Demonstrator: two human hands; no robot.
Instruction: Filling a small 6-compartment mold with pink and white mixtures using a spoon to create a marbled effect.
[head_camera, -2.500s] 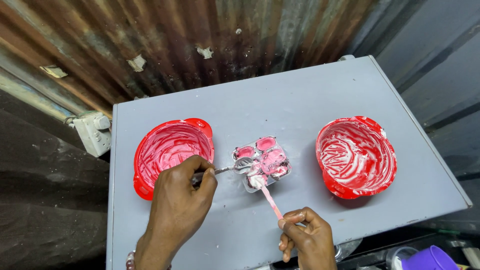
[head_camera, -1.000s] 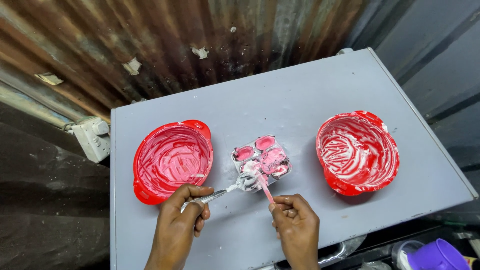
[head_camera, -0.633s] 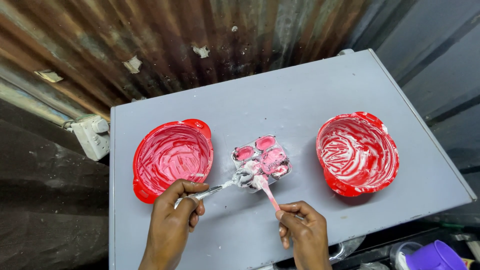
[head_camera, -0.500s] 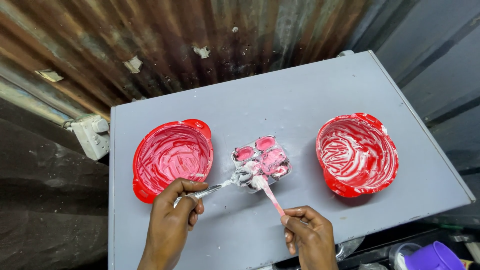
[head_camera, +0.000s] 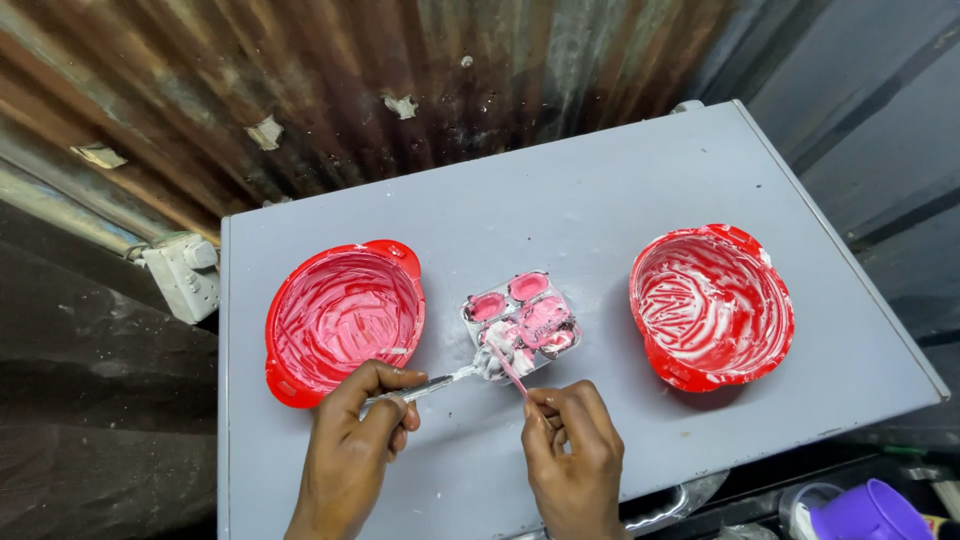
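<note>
A small clear mould tray (head_camera: 522, 318) with several pink-filled cavities lies in the middle of the grey table (head_camera: 600, 200). My left hand (head_camera: 355, 440) grips a metal spoon (head_camera: 440, 381) whose bowl rests at the tray's near left corner. My right hand (head_camera: 572, 455) pinches a thin pink stick (head_camera: 510, 368) that points up into the same corner, beside the spoon's bowl. A red bowl (head_camera: 340, 318) smeared with pink and white mix sits just left of the tray, above my left hand.
A second red bowl (head_camera: 712, 305) with white and pink smears stands at the right of the table. A rusty corrugated metal wall (head_camera: 350, 90) backs the table. A white socket box (head_camera: 185, 275) hangs at the left. A purple container (head_camera: 870, 512) sits below the table's right corner.
My right hand has shifted back toward the tray with the pink stick, after drawing slightly away. My left hand and the spoon stay at the tray's near corner.
</note>
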